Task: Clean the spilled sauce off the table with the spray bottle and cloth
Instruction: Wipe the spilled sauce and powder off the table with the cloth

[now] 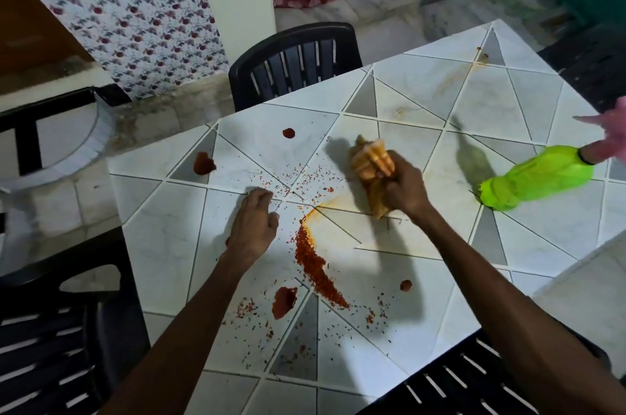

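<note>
Red sauce is spilled on the white tiled table [491, 102]: a curved streak of sauce [315, 265] near the middle, sauce blobs [284, 301] toward the front and far left, and several small specks around them. My right hand [406, 187] grips a bunched orange cloth [371, 170] and holds it against the table beyond the streak. My left hand [254, 221] rests on the tabletop left of the streak, fingers loosely bent, holding nothing. A green spray bottle [538, 177] with a pink sprayer head stands at the right, apart from both hands.
A black plastic chair [294, 62] stands at the table's far side. Another black chair [50, 330] stands at the near left, and a third [457, 380] at the near right corner. Faint orange smears mark the far right tiles.
</note>
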Motion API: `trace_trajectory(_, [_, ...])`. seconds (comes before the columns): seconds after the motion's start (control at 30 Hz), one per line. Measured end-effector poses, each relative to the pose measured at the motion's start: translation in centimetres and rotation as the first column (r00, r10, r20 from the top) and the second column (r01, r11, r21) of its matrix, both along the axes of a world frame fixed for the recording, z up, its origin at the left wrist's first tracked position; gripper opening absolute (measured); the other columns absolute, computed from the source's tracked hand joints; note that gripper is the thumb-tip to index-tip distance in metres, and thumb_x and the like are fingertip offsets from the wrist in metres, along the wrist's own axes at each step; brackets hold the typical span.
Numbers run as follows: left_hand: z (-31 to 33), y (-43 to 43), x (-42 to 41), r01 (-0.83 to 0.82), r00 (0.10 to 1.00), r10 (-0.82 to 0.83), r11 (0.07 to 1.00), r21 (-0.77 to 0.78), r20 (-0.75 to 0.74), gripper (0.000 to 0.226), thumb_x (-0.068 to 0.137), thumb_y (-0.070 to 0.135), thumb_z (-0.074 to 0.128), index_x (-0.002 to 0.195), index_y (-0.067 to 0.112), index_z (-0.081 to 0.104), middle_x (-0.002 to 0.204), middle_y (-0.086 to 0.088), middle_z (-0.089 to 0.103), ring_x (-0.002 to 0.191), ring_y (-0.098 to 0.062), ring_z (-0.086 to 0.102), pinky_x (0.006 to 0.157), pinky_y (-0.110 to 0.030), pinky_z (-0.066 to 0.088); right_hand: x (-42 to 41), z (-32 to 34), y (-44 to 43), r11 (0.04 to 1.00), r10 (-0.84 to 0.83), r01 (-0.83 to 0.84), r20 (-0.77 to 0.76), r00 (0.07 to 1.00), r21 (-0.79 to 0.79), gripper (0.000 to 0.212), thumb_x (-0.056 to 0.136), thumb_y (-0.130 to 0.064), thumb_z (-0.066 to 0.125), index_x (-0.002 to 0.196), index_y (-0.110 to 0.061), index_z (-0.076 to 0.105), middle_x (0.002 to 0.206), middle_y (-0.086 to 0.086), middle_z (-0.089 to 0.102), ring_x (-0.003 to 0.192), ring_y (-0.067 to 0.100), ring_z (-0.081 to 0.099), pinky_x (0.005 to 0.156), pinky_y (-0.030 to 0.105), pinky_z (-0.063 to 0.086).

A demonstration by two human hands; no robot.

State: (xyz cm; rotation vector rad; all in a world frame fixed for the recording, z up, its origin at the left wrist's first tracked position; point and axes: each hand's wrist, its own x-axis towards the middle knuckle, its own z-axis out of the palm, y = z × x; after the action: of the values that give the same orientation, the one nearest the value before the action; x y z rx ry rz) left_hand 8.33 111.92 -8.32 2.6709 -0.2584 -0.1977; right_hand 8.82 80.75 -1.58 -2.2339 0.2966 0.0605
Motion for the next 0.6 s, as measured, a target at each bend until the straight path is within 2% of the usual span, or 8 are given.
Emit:
trace_trajectory(0.1, [0.0, 0.5, 0.1, -0.019, 1.0, 0.019, 1.0, 0.014, -0.011, 0.048, 0.095, 0.022, 0.059, 0.139, 0.007, 0.049, 0.143, -0.01, 0.045, 0.134, -0.025, 0.04, 0.11, -0.038, 0.04, 3.5, 0.0, -1.7, 0.988, -0.094, 0.088, -0.04, 0.995, -0.13, 0.042, 0.065, -0.024, 0.044, 0.104, -0.022, 0.059, 0.09, 0.005, 0.068, 0.085, 0.033, 0.062, 0.066, 0.034, 0.041])
trace_trajectory(0.2, [0.1, 1.1, 0.4, -0.039, 0.999, 0.039, 0.999, 0.024, -0.014, 0.049, 0.095, 0.022, 0.058, 0.14, 0.005, 0.048, 0.144, -0.011, 0.045, 0.134, -0.026, 0.04, 0.11, -0.039, 0.038, 6.1, -1.0, -0.6, 0.975, -0.091, 0.064, -0.12, 0.989, -0.215, 0.057, 0.07, -0.037, 0.043, 0.123, -0.021, 0.058, 0.109, 0.017, 0.07, 0.1, 0.042, 0.064, 0.073, 0.037, 0.044])
trace_trajectory(0.33, [0.3, 1.9, 0.9, -0.061, 0.998, 0.061, 0.997, 0.04, -0.014, 0.048, 0.095, 0.023, 0.055, 0.139, 0.005, 0.049, 0.144, -0.012, 0.046, 0.133, -0.027, 0.041, 0.109, -0.04, 0.038, 6.7, -2.8, 3.8, 0.975, 0.026, -0.065, -0.186, 0.982, -0.21, 0.063, 0.083, -0.039, 0.055, 0.144, -0.029, 0.049, 0.129, 0.014, 0.066, 0.115, 0.039, 0.063, 0.088, 0.039, 0.05])
trace_trajectory(0.47, [0.3, 2.8, 1.0, -0.057, 0.998, 0.057, 0.998, 0.034, -0.017, 0.048, 0.093, 0.022, 0.056, 0.137, 0.004, 0.05, 0.141, -0.014, 0.047, 0.13, -0.029, 0.043, 0.107, -0.043, 0.041, 3.6, -3.6, 9.0, 0.953, 0.254, -0.275, -0.156, 0.955, -0.129, 0.053, 0.093, -0.025, 0.064, 0.144, -0.026, 0.05, 0.126, 0.01, 0.069, 0.111, 0.032, 0.066, 0.091, 0.04, 0.054])
trace_trajectory(0.6, [0.1, 3.5, 1.0, -0.051, 0.999, 0.051, 0.998, 0.029, -0.005, 0.049, 0.091, 0.025, 0.051, 0.135, 0.002, 0.051, 0.138, -0.016, 0.05, 0.128, -0.031, 0.045, 0.105, -0.046, 0.043, -1.4, -5.2, 11.9, 0.891, 0.433, -0.44, -0.083, 0.898, -0.113, 0.054, 0.09, -0.019, 0.071, 0.142, -0.023, 0.055, 0.131, 0.009, 0.067, 0.112, 0.034, 0.066, 0.09, 0.038, 0.055])
